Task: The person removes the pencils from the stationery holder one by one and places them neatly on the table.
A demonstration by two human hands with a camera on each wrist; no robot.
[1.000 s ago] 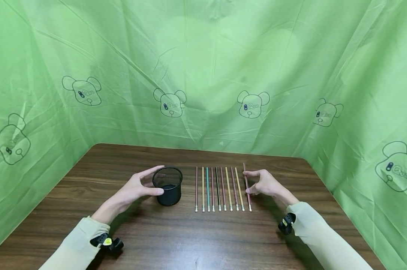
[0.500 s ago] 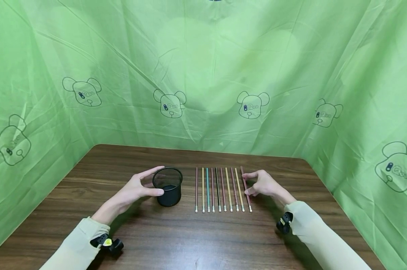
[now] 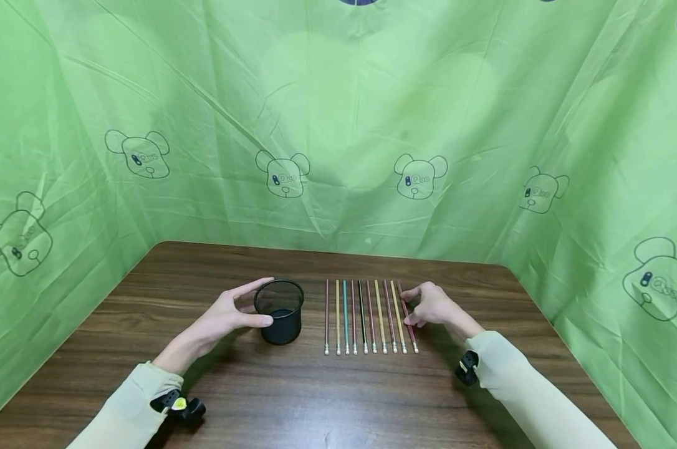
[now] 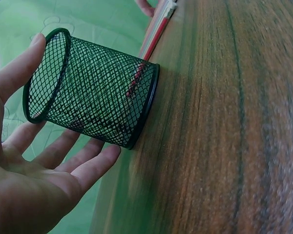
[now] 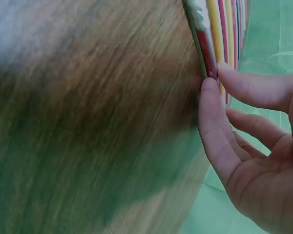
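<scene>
A black mesh pencil cup [image 3: 281, 325] stands upright on the table, left of a row of pencils. My left hand [image 3: 232, 312] holds it from the left. In the left wrist view the thumb lies at the rim of the pencil cup [image 4: 93, 90], and the fingers spread along its side. Several pencils [image 3: 362, 318] lie side by side, eraser ends toward me, in dark red, yellow, blue and black. At the right end of the row, my right hand [image 3: 431, 305] pinches the dark red pencil [image 5: 205, 48] between thumb and finger. That pencil slants, its far end close to the yellow one beside it.
The wooden table [image 3: 293, 399] ends at a far edge in front of a green curtain [image 3: 338, 125] printed with bear heads. Small black devices are strapped at the left wrist [image 3: 178, 404] and the right wrist [image 3: 467, 368].
My right hand has moved slightly left, bringing the far end of the rightmost pencil toward the row. The left hand and pencil cup stay in place.
</scene>
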